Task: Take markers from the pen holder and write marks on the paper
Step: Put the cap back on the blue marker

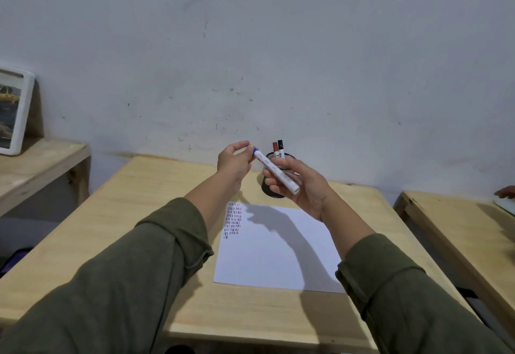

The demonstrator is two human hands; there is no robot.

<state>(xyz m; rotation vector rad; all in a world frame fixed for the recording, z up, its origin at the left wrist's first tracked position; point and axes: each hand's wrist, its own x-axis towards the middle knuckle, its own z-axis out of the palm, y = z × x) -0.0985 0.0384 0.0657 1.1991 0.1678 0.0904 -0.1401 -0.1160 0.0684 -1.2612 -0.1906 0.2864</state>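
Observation:
I hold a white marker with a blue cap [274, 172] in the air above the far part of the table. My right hand [302, 186] grips its barrel. My left hand [235, 162] pinches the blue cap end with its fingertips. Behind my right hand stands the black mesh pen holder [269, 186], partly hidden, with a red-capped marker [275, 149] and a black-capped marker [281, 148] sticking up. The white paper [278, 250] lies on the wooden table [111, 228] below my hands. Rows of short red and dark marks [233, 219] fill its top left corner.
A grey wall rises right behind the table. A wooden shelf [36, 169] at the left carries a white-framed picture [12, 111]. Another wooden table [462, 231] stands at the right, with someone's fingers [505, 192] at its far edge.

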